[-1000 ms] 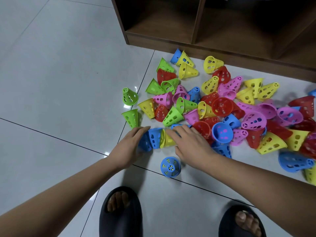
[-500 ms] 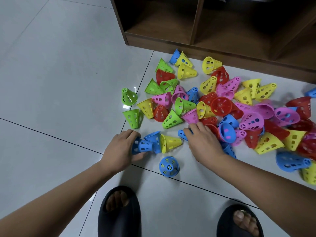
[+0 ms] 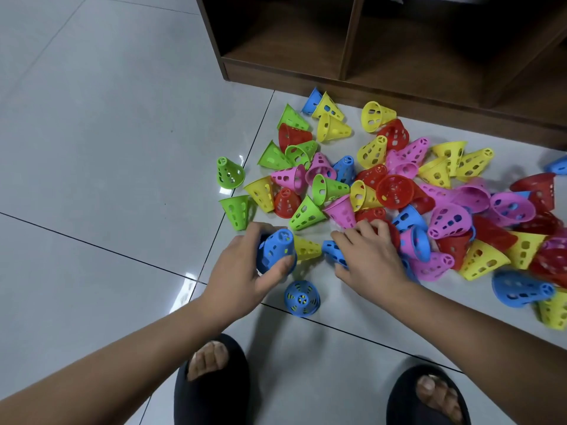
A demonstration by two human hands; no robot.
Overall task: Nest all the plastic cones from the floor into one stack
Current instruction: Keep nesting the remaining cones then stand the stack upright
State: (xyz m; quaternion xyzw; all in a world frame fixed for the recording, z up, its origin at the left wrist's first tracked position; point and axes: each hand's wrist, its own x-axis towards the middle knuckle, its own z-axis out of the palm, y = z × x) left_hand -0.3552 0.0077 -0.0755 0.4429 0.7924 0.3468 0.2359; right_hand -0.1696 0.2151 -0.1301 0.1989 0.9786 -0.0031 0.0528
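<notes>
Nearly all the cones (image 3: 395, 191) lie loose on the floor (image 3: 107, 148), at the far right, so the stacking seems hardly begun. The left hand (image 3: 242, 271) has its grip clamped on 1 blue cone (image 3: 276, 250). The right hand (image 3: 368, 262) closes on a second blue cone (image 3: 333, 253).

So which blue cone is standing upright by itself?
The lone blue cone nearest the feet: it stands wide end down, apart from the pile. The left hand grips a tilted blue cone, the right hand grips a lying blue cone.
</notes>
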